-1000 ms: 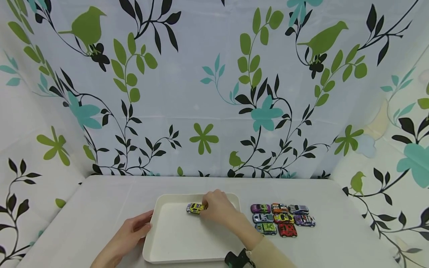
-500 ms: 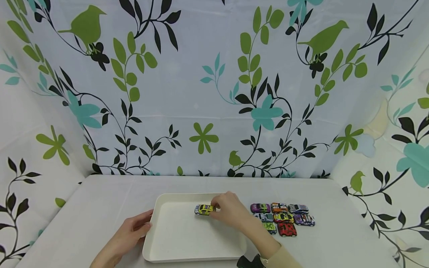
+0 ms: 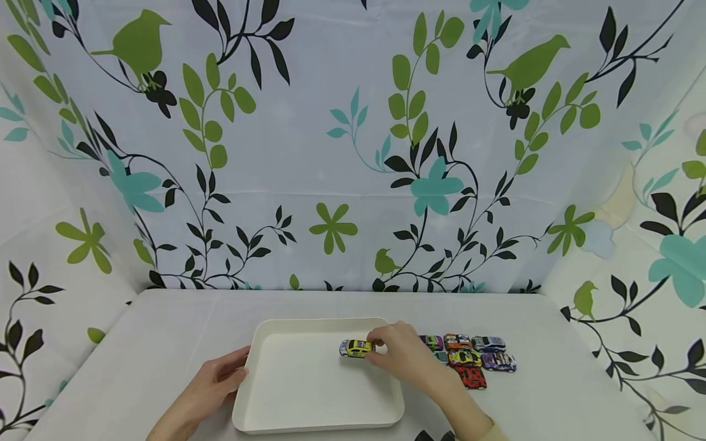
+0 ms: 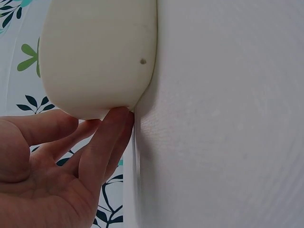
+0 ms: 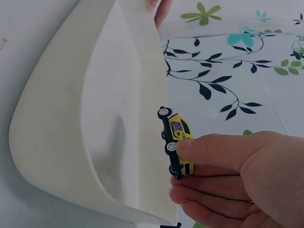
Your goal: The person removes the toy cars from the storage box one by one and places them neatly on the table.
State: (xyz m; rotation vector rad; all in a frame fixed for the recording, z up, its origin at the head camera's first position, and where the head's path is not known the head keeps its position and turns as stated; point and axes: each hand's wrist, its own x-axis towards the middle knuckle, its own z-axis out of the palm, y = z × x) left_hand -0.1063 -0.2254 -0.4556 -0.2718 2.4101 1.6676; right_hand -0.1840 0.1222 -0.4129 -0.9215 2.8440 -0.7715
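My right hand (image 3: 408, 355) pinches a small yellow toy car (image 3: 355, 348) between thumb and fingers, above the right part of a white tray (image 3: 317, 392). In the right wrist view, the car (image 5: 175, 142) is tilted, its wheels facing the tray (image 5: 52, 109). My left hand (image 3: 212, 386) holds the tray by its left edge. The left wrist view has the fingers (image 4: 107, 142) against the tray's outer side (image 4: 99, 57) and the thumb at its rim. Right of the tray, several toy cars are grouped closely, including a red one (image 3: 472, 378); my right hand covers part of the group.
The white tabletop (image 3: 562, 380) extends around the tray and the cars. A patterned cloth (image 3: 276, 153) with leaves and birds hangs behind the table and along both sides. Part of a black strap (image 3: 436, 436) shows below the right wrist.
My right hand has moved to the right with the yellow toy car, from the tray's upper middle toward its right side. The left hand has stayed at the tray's edge.
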